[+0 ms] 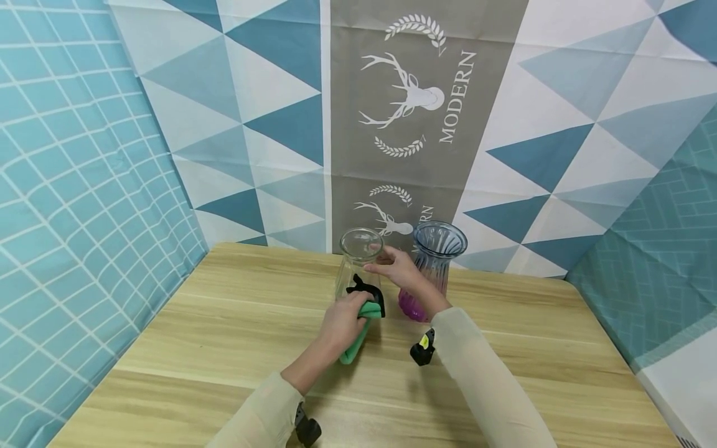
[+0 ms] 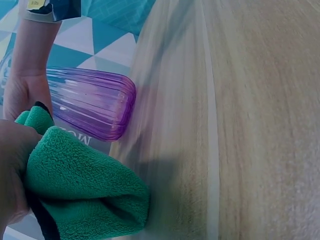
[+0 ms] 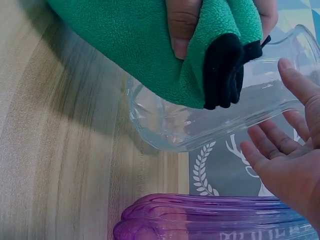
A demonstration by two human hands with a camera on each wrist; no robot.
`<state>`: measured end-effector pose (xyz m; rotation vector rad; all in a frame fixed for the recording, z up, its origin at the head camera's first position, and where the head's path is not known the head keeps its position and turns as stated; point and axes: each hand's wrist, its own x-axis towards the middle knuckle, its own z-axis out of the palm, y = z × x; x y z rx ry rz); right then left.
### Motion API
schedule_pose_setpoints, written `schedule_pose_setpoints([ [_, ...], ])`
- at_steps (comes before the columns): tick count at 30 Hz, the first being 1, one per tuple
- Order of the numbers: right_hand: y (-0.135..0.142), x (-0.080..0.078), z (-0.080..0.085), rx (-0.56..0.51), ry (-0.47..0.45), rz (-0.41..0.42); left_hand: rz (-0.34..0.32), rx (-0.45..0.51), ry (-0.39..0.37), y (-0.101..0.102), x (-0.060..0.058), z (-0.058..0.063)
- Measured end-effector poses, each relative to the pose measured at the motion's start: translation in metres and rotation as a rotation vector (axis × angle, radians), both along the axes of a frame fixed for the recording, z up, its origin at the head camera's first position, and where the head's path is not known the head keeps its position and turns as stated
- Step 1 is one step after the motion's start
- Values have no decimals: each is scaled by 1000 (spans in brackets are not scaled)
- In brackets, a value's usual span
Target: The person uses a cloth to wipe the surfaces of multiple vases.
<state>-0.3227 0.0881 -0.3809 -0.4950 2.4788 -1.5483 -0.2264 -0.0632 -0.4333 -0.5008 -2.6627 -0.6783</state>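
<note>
A clear glass vase (image 1: 348, 269) with a flared rim stands near the back of the table. My left hand (image 1: 342, 322) grips a folded green towel (image 3: 125, 55) with black edging, held in front of the vase and overlapping its body in the right wrist view. At the vase's neck is my right hand (image 1: 404, 271), its thumb and fingers spread apart close to the glass just under the rim. Beside it on the right stands a ribbed glass vase (image 2: 95, 102), blue at the top and purple at the base, partly hidden behind my right forearm.
The light wooden table (image 1: 224, 330) ends at the back against a hanging cloth (image 1: 280, 112) with triangles and deer heads. Blue tiled-pattern sheeting (image 1: 73, 143) hangs along the left side, and teal sheeting (image 1: 661, 249) on the right.
</note>
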Motion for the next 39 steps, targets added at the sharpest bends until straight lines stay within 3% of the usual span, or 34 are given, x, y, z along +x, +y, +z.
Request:
schedule_pose_setpoints([
  [6,0,0,2,12,-9,-9,-4,24,22,1,2,4],
  [12,0,1,2,16,6,7,-10,70,136,1,2,14],
  [17,2,3,3,-52,-8,48,-1,66,194,1,1,17],
  [35,1,4,4,-99,-42,66,9,122,79,-4,0,9],
  [39,2,11,12,-88,-55,83,0,132,34,-5,1,5],
])
